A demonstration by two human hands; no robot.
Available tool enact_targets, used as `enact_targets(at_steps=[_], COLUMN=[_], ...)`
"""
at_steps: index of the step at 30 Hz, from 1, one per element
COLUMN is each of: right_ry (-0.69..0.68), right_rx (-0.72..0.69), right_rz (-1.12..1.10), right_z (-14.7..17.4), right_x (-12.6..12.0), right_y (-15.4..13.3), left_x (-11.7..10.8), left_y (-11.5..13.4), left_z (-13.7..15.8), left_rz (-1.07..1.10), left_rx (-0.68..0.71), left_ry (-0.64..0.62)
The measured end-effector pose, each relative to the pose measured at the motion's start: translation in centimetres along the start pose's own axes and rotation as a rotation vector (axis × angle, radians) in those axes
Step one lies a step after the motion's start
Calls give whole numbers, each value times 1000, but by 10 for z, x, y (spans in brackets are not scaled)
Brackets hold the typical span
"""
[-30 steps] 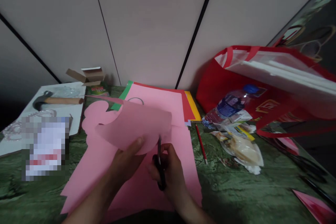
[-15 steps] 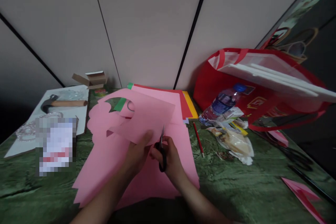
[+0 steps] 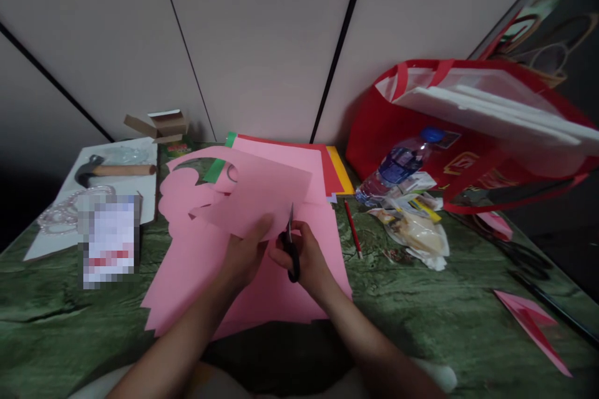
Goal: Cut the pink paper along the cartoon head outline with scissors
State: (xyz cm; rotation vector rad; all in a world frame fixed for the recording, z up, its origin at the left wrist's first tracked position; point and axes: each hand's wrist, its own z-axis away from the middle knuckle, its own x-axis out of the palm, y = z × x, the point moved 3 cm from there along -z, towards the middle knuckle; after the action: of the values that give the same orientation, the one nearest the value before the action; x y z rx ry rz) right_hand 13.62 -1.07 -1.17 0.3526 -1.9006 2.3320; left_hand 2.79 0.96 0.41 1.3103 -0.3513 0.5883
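Note:
My left hand (image 3: 250, 249) pinches the lower edge of a pink paper sheet (image 3: 262, 190), which is lifted and has a curved strip at its upper left. In my right hand (image 3: 304, 252) is a pair of black-handled scissors (image 3: 292, 255), its fingers wrapped in the loops. The blades point up and lie against the sheet's right lower edge, close to my left thumb. Under both hands lies a stack of larger pink paper (image 3: 299, 299), with a scalloped pink edge (image 3: 180, 193) to the left. How far the blades are apart is hard to tell.
A red pencil (image 3: 353, 229) lies right of the paper. Beyond it are a water bottle (image 3: 397, 168), plastic packets (image 3: 416, 234) and a red bag (image 3: 374, 118). At left, a hammer (image 3: 121, 169) rests on a white board (image 3: 150, 196). Folded pink paper (image 3: 528, 324) lies at right.
The camera view has tilted down, so the whole scene sits higher in the picture. My hands keep their hold on the sheet and scissors, with little movement relative to the paper.

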Motion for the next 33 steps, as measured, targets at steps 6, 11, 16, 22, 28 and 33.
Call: enact_targets(at_steps=[6, 11, 16, 22, 28, 33], right_ry=[-7, -4, 14, 22, 12, 2], right_rx=[-14, -25, -10, -16, -32, -40], right_rz=[1, 19, 19, 28, 25, 32], right_z=[0, 1, 1, 1, 2, 3], right_x=[1, 1, 1, 1, 1, 1], right_y=[0, -2, -2, -1, 0, 1], left_x=[0, 1, 2, 3, 1, 2], left_y=[0, 0, 1, 2, 2, 4], left_z=[0, 0, 0, 0, 0, 1], left_rz=[-15, -22, -15, -11, -13, -51], left_rx=[-3, 0, -8, -18, -20, -3], left_ry=[-2, -26, -43, -31, -66, -69])
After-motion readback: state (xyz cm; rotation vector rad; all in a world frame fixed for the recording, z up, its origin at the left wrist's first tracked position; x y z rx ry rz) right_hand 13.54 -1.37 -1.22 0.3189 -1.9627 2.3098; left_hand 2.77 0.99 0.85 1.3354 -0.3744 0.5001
